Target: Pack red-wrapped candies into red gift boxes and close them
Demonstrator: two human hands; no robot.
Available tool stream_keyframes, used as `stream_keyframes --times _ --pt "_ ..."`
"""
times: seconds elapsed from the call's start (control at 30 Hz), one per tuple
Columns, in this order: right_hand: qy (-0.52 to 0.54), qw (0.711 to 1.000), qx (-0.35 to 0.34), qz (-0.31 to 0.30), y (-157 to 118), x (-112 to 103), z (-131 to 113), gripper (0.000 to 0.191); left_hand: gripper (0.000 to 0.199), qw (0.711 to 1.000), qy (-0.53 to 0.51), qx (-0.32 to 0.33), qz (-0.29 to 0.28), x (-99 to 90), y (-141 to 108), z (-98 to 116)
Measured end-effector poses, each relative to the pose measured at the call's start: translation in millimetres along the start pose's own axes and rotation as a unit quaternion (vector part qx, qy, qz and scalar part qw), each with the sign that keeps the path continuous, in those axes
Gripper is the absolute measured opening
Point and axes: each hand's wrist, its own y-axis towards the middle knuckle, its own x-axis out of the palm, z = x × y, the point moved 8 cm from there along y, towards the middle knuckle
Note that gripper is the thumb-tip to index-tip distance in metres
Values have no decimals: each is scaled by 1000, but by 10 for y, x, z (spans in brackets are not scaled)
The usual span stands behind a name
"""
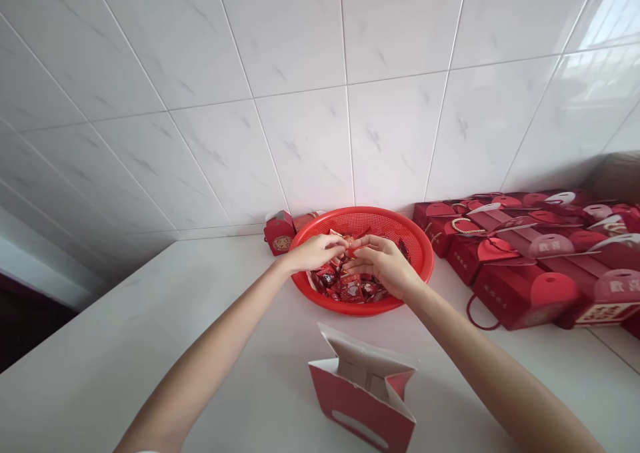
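A red plastic basket (425, 266) with a mesh wall stands against the tiled wall, holding a pile of red-wrapped candies (351, 288). Above the pile, my left hand (319, 252) reaches in from the left with its fingers pinched together; what they hold is hidden. My right hand (383, 263) comes in from the right, thumb and fingers bent, and a small red wrapped candy seems to be at its fingertips. The two hands' tips nearly meet. Nearer to me, an upright red paper box (360, 400) stands with its top flaps apart and its white inside showing.
Several red gift boxes (525, 293) with rope handles crowd the right side of the white countertop (240, 360). A small red box (280, 232) sits left of the basket. White tiles (300, 146) rise behind, and the counter's left edge drops to a dark gap.
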Motion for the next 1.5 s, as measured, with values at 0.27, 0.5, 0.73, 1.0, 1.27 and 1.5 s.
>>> stream_keyframes --times 0.27,0.5,0.73,1.0,1.27,1.5 --pt "68 997 -22 28 37 -76 -35 11 28 970 162 -41 -174 467 62 -172" --pt "68 994 -22 77 12 -171 -45 10 20 977 132 -40 -160 322 130 -174" --pt "38 992 4 117 4 -216 -19 7 36 996 82 -13 -33 -158 231 -350" --pt "31 992 9 123 1 -240 -6 9 27 991 110 -52 51 -186 395 -617" --pt "40 993 18 114 7 -226 15 13 43 987 146 -56 -22 31 401 -626" --pt "60 991 9 119 12 -246 25 12 14 995 89 11 42 -169 251 -273"
